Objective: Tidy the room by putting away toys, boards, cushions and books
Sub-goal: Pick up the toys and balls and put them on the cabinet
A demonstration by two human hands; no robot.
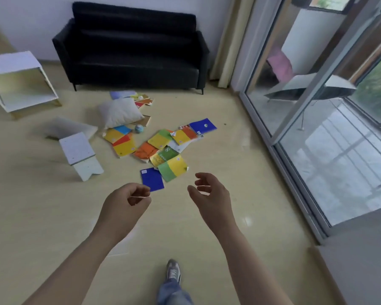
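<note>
Several coloured books [161, 148] lie scattered over the beige floor in front of a black sofa [132, 51]. A blue book [152, 179] is the nearest one, just beyond my hands. Two pale cushions lie on the floor: one white cushion [119, 112] beside the books, another cushion [69, 127] further left. A small globe-like ball [139, 129] sits among the books. My left hand [125, 205] hangs in the air with loosely curled fingers, holding nothing. My right hand [211, 194] is also empty, fingers relaxed.
A white stool [80, 156] lies tipped over at the left. A white open cabinet [18, 82] stands at the far left. Glass sliding doors [317, 128] run along the right side. My shoe [173, 270] shows at the bottom.
</note>
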